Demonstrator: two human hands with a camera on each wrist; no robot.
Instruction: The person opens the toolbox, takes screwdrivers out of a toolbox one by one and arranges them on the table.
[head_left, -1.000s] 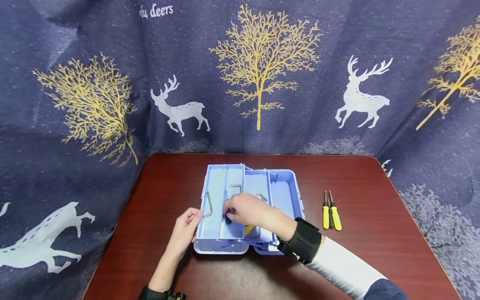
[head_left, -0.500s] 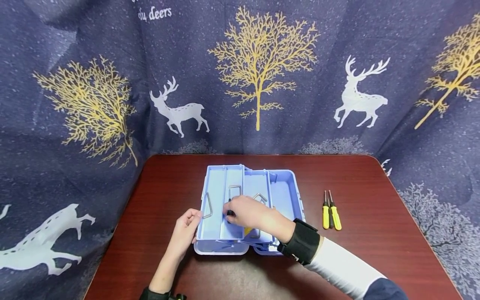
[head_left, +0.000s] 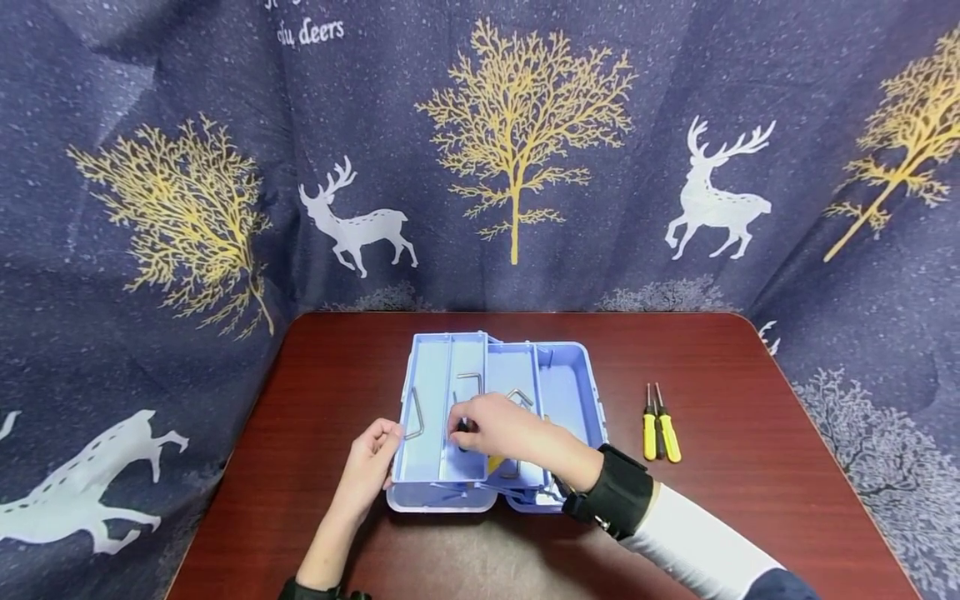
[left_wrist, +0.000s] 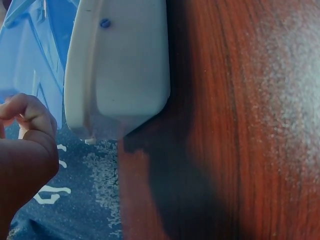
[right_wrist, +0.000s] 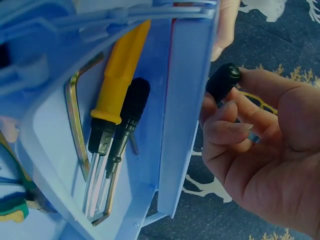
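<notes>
My right hand [head_left: 498, 427] pinches a small black-handled screwdriver [right_wrist: 223, 82] between thumb and fingers over the upper tray [head_left: 427, 358] of a blue toolbox [head_left: 570, 383]. Its thin shaft points toward the far side in the head view; the fingers hide part of the handle. At the tray's left edge, my left hand [head_left: 371, 458] grips the rim with bent fingers. One bent hex key [head_left: 418, 408] lies in the tray's left compartment, another hex key [head_left: 480, 383] in the right one. Below, the lower tray [head_left: 513, 362] holds a yellow-handled screwdriver [right_wrist: 120, 75], a black-handled one [right_wrist: 135, 105] and hex keys [right_wrist: 75, 120].
To the right of the toolbox, three screwdrivers [head_left: 660, 433], two yellow-handled and one black, lie on the red-brown table [head_left: 720, 375]. A green-and-yellow handled tool [right_wrist: 15, 212] shows inside the toolbox. A patterned dark blue cloth [head_left: 600, 275] hangs behind the table.
My right hand has shifted slightly to the right and changed the screwdriver's tilt over the tray. My left hand stays at the tray's rim.
</notes>
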